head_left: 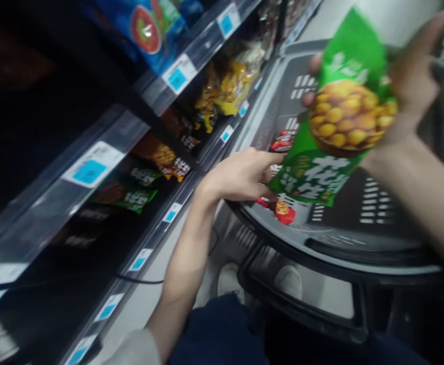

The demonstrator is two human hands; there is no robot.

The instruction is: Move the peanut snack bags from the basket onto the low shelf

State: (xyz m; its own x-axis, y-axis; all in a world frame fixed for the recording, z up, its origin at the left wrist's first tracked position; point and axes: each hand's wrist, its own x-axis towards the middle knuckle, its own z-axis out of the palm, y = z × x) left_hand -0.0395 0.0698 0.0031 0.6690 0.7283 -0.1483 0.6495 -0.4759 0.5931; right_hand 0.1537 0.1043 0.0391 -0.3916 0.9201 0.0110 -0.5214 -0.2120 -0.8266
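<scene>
Now the peanut bag (345, 121) is gripped by curled left hand (240, 175) and right hand (414, 94); through loosened fingers, it could be dropped.

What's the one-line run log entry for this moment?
right hand: holding rectangular green snack packet | left hand: at packet's lower corner | below: grey plastic basket, red snack packets inside

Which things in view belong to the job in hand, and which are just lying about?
Job in hand:
- green snack bag, held in the right hand, with the left hand at its lower corner
- grey basket beneath, with red packets inside

Just about:
- blue bag, on a shelf
- yellow bags, shelved lower
</scene>
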